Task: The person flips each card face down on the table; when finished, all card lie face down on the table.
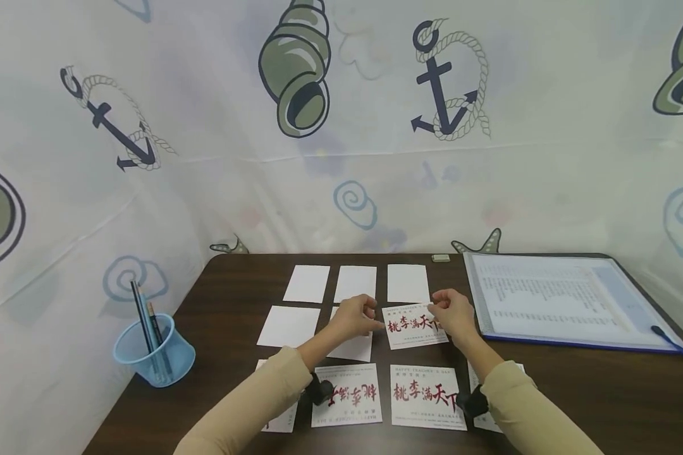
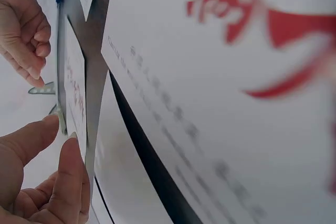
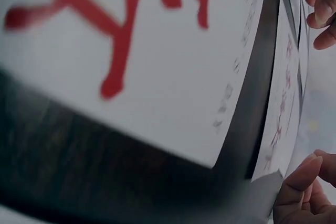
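A white card with red Chinese characters (image 1: 414,327) lies slightly askew in the middle row of a card grid. My right hand (image 1: 454,314) pinches its upper right corner between thumb and forefinger. At its left edge my left hand (image 1: 357,316) has its fingers loosely bent. A gap shows between the left thumb (image 2: 39,137) and forefinger (image 2: 69,169), the forefinger's tip right at the card's edge. The left hand covers part of a blank card (image 1: 355,347). Below the hands lie printed cards, including an upside-down one (image 1: 347,411) and an upright one (image 1: 427,414).
Blank white cards, including one at the top right (image 1: 407,283), make up the back row. A clear folder with a printed sheet (image 1: 558,297) lies at the right, with a dark pen (image 1: 668,338) on it. A blue cup (image 1: 167,357) holding pens stands left. An eraser (image 1: 441,258) sits behind.
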Demonstrator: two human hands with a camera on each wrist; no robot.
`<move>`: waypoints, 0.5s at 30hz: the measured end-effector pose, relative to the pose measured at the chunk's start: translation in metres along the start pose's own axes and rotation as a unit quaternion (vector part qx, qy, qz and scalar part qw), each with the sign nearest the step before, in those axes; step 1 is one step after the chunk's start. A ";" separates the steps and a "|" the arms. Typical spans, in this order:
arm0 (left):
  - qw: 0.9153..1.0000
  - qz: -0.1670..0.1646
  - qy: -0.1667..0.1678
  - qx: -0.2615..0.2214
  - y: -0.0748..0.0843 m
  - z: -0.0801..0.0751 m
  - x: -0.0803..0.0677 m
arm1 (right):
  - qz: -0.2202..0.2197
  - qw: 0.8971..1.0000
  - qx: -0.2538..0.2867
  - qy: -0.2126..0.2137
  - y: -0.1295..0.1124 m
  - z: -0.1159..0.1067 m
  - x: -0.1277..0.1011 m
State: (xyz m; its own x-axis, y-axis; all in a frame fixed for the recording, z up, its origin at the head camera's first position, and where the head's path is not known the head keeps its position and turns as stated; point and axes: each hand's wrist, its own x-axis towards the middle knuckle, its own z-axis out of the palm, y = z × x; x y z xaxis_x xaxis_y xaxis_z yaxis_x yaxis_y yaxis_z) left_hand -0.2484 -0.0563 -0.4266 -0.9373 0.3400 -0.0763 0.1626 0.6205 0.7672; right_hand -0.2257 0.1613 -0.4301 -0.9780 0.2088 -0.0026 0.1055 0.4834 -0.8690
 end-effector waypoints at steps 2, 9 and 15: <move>1.000 -0.005 -0.004 0.000 0.003 0.004 0.004 | 0.005 1.000 -0.002 -0.006 0.005 -0.003 0.002; 0.999 0.002 -0.010 0.034 0.008 0.012 0.012 | 0.026 0.999 -0.004 -0.043 0.014 -0.008 0.007; 0.998 0.016 -0.015 0.062 0.008 0.021 0.018 | 0.028 0.998 -0.019 -0.057 0.019 -0.007 0.014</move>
State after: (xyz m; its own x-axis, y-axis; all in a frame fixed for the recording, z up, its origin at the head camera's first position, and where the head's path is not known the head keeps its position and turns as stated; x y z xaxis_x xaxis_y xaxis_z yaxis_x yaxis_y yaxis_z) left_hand -0.2574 -0.0307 -0.4353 -0.9218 0.3805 -0.0742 0.2301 0.6910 0.6852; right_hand -0.2365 0.1793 -0.4431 -0.9842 0.1392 -0.1097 0.1660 0.5062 -0.8463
